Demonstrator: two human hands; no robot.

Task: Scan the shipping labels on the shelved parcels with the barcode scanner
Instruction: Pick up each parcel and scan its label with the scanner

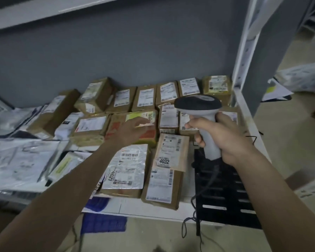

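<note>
One scanner [200, 113] in right hand [224, 137]; left hand [133, 130] over parcels.

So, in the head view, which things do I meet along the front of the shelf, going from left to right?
Grey plastic mailers → silver parcel marked 4021 → brown box with the 4032 label → black slotted tray, above which the right hand grips the barcode scanner.

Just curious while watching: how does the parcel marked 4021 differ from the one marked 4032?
The 4021 parcel is wrapped in shiny clear plastic; the 4032 parcel is bare brown cardboard. The 4021 parcel lies flat on the shelf, while the 4032 parcel rests tilted, overlapping another box's top. The 4021 number runs sideways; 4032 reads upright. Both carry white barcode labels and neither is touched by a hand.
</note>
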